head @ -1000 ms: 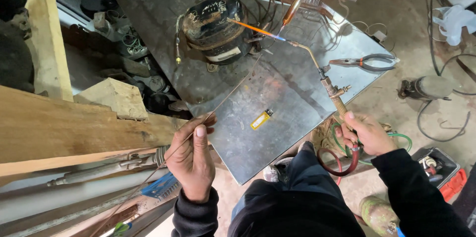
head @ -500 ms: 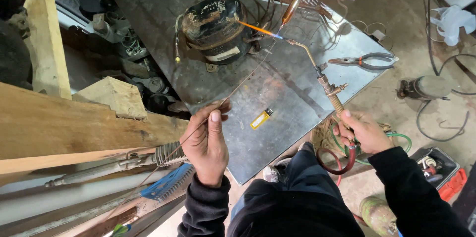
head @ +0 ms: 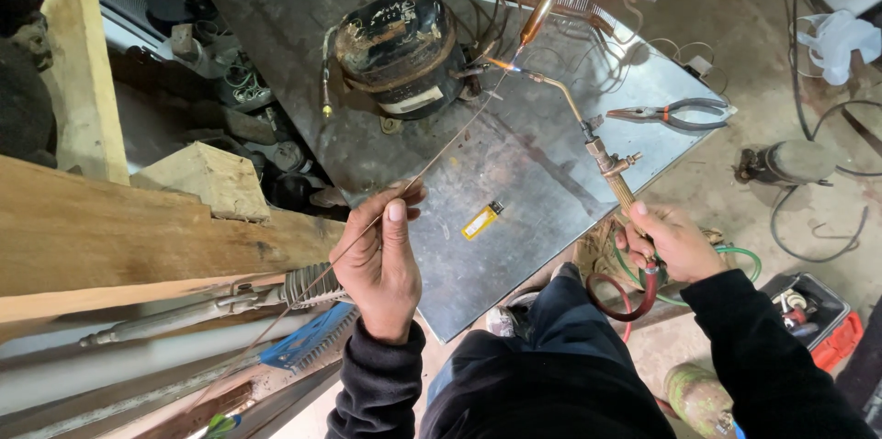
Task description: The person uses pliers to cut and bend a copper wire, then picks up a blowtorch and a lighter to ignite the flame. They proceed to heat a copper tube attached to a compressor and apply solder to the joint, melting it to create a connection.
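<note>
My left hand (head: 384, 257) pinches a long thin brazing rod (head: 439, 150) whose far tip reaches the pipes beside the black compressor (head: 400, 49). In my right hand (head: 668, 242) is the brass handle of a gas torch (head: 606, 163); its small orange flame (head: 501, 63) burns at the nozzle, right by the compressor's copper tubing. A copper filter drier (head: 541, 9) hangs just above the flame. Everything sits on a grey metal sheet (head: 514, 182).
A yellow lighter (head: 481, 219) lies on the sheet near my left hand. Pliers (head: 675, 113) rest at the sheet's right edge. Wooden beams (head: 110, 228) run along the left. Red and green hoses (head: 634, 287) loop below my right hand. A red toolbox (head: 813, 320) sits lower right.
My left hand rose and carried the rod forward, so its tip now meets the joint by the flame. The torch in my right hand stays aimed at the same tubing.
</note>
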